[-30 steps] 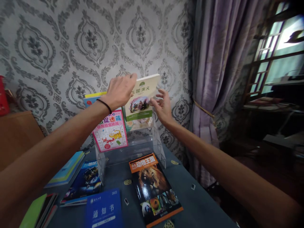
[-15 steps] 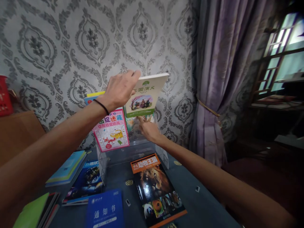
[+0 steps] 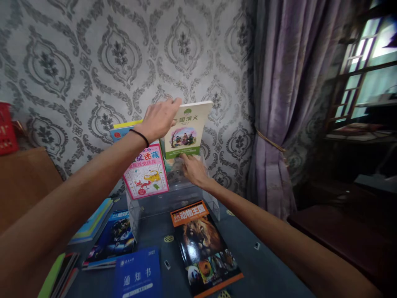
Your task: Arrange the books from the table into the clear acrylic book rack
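Note:
A cream book [image 3: 182, 128] with a green lower band stands nearly upright at the clear acrylic rack [image 3: 173, 203]. My left hand [image 3: 161, 118] is closed on its upper left edge, thumb side over the cover. Below the band, my right hand [image 3: 192, 169] pinches the book's lower edge, its fingertips partly hidden. Left of it a pink puzzle book [image 3: 147, 176] leans in the rack, in front of a blue and yellow book [image 3: 122, 131] that my left wrist partly covers. Another cover, greenish, shows behind the cream book's bottom.
On the dark tablecloth lie a lion-cover book [image 3: 204, 244], a blue 2022 booklet [image 3: 139, 273], a dark blue earth book [image 3: 114, 238] and book stacks at left. A cardboard box [image 3: 27, 182] and red basket [image 3: 6, 128] stand far left; a purple curtain [image 3: 276, 103] hangs right.
The cream book has shifted slightly left and down and sits straighter, with my left hand lowering along with it. My right hand stays near its bottom edge.

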Action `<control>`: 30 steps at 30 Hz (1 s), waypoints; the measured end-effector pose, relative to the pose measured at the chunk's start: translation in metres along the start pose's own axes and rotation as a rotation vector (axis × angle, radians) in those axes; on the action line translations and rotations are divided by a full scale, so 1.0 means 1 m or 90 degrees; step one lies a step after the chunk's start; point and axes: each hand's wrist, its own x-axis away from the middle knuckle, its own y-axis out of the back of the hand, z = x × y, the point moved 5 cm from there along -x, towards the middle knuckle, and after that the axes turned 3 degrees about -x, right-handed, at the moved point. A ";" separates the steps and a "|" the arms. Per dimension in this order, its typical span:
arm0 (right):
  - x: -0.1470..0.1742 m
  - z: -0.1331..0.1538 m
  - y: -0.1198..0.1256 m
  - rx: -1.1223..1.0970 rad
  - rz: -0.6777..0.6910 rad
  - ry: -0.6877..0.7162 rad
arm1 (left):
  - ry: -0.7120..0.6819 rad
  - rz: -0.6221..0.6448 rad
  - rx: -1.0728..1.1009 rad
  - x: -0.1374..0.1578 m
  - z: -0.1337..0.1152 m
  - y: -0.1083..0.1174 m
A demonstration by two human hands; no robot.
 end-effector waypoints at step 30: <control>-0.005 -0.082 -0.005 -0.251 -0.428 0.023 | -0.052 -0.015 -0.037 -0.014 0.024 -0.058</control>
